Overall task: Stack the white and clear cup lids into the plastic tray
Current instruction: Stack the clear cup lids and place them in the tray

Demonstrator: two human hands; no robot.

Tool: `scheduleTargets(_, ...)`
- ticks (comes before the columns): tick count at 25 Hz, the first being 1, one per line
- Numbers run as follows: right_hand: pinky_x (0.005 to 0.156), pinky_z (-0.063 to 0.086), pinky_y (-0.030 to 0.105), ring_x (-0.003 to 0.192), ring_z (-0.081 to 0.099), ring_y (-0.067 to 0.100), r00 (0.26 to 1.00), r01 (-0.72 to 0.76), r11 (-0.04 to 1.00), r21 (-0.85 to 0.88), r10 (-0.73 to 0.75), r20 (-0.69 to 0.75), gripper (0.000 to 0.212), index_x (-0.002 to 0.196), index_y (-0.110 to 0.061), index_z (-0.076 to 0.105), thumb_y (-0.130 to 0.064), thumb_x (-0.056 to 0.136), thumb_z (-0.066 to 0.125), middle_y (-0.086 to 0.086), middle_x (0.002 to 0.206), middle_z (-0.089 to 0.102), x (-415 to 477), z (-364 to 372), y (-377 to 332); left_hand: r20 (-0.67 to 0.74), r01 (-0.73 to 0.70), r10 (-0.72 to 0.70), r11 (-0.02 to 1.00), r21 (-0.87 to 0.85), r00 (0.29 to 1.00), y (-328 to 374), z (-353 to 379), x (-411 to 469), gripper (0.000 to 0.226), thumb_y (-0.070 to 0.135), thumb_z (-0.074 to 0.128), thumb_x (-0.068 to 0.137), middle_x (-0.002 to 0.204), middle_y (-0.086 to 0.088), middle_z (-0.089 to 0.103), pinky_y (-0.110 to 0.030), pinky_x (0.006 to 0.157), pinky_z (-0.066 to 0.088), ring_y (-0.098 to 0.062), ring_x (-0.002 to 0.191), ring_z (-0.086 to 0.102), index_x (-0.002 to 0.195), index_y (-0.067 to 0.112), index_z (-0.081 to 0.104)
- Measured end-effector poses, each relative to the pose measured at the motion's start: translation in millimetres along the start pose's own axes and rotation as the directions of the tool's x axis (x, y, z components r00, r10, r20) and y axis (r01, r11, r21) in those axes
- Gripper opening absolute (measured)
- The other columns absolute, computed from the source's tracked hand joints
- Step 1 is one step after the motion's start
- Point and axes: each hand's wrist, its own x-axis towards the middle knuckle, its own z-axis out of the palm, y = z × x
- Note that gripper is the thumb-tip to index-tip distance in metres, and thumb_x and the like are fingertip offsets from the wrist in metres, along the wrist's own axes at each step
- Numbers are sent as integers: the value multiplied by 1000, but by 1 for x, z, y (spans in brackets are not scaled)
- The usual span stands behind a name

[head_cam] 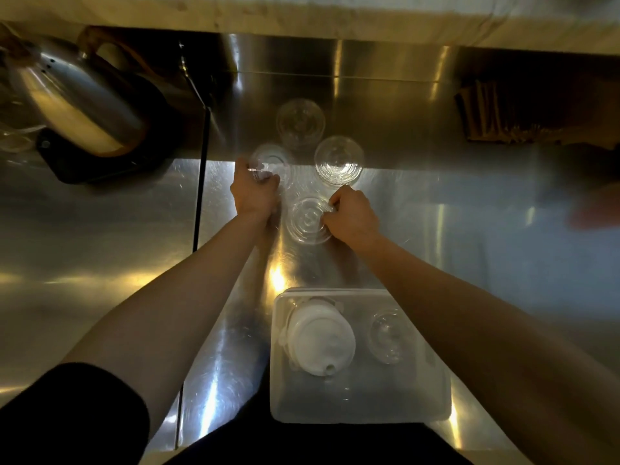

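Head view: 4 clear lids lie on the steel desk point(100, 229), far of the tray point(362, 397). The left hand point(255, 193) grips the left lid point(273, 159), its fingers point(266, 180) curled over the lid's near rim. The right hand point(352, 218) pinches the right rim of the near lid point(307, 219), which sits between the 2 hands. The right lid point(339, 161) and far lid point(300, 122) are untouched; each may be a small stack, but blur hides that. The tray, near the person, already holds a pile of white lids point(320, 337) on its left side and 1 clear lid point(389, 333) to the right of them. A kettle point(73, 99) stands far left.

These lids look very light, thin and springy, and slick on polished steel, so they will likely slide and not lift if pushed flat. The rim is the place to take hold, with a light pinch, since a hard squeeze could buckle or crack one.
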Motion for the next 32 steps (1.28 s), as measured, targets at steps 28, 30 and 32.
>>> scheduleTargets(28, 96, 43, 40, 121, 51, 33, 998, -60, 991, -123, 55, -44, 73, 133, -14, 45, -49, 77, 76, 15, 136, 41, 70, -53, -4, 365, -268, 91, 842, 469, 927, -29, 5, -58, 63, 31, 84, 72, 125, -6, 45, -45, 89, 52, -26, 111, 53, 120, 17, 46)
scheduleTargets(30, 98, 44, 42, 123, 51, 35, 996, -77, 988, -136, 71, -46, 79, 135, -12, 42, -46, 74, 80, 16, 137, 39, 70, -55, -6, 373, -270, 98, 854, 445, 923, -28, 6, -57, 64, 27, 84, 71, 121, -5, 51, -44, 87, 52, -26, 109, 54, 118, 16, 43)
scheduleTargets(32, 100, 43, 42, 126, 49, 35, 995, -95, 994, -52, 94, -35, 86, 137, -6, 38, -39, 72, 84, 17, 138, 42, 72, -56, -8, 387, -267, 91, 861, 433, 918, -28, 8, -56, 71, 25, 85, 70, 125, -8, 54, -42, 91, 51, -27, 113, 54, 125, 16, 41)
